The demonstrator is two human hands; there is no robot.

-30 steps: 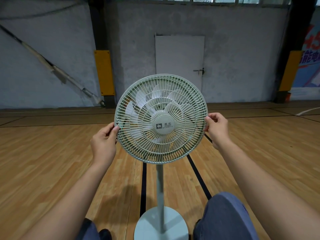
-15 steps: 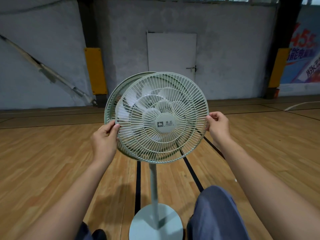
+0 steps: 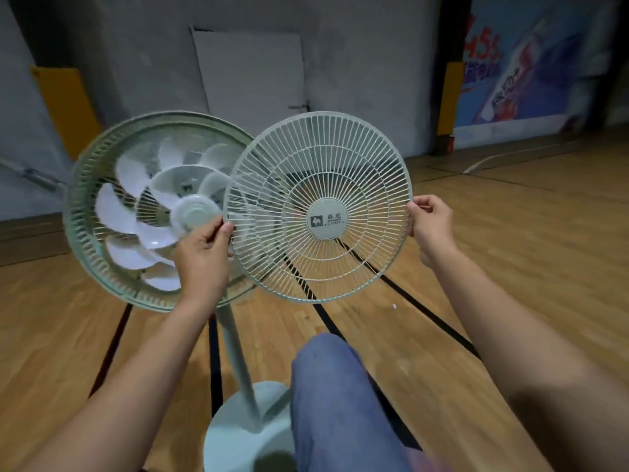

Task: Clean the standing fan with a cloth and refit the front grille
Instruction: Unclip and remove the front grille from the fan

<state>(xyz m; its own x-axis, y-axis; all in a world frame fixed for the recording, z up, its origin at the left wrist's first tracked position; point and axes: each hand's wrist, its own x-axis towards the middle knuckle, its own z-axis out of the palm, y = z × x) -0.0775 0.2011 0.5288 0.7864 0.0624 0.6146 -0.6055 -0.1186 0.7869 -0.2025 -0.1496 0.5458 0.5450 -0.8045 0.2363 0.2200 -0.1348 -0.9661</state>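
Nearest, a blue-trousered knee [image 3: 340, 396] hides part of the fan's round base [image 3: 238, 434]. Above it, the front grille [image 3: 320, 206], a pale wire disc with a central badge, is held off the standing fan [image 3: 153, 212], just right of its head and overlapping its rim. The left hand [image 3: 204, 257] pinches the grille's left edge, the right hand [image 3: 432, 223] its right edge. The bare white blades [image 3: 129, 212] look blurred. Beyond, a grey door [image 3: 252, 66].

Pale wire front grille [image 3: 360, 185], translucent plastic blades [image 3: 129, 175], glossy wood floor [image 3: 510, 260], matt concrete wall [image 3: 357, 46]
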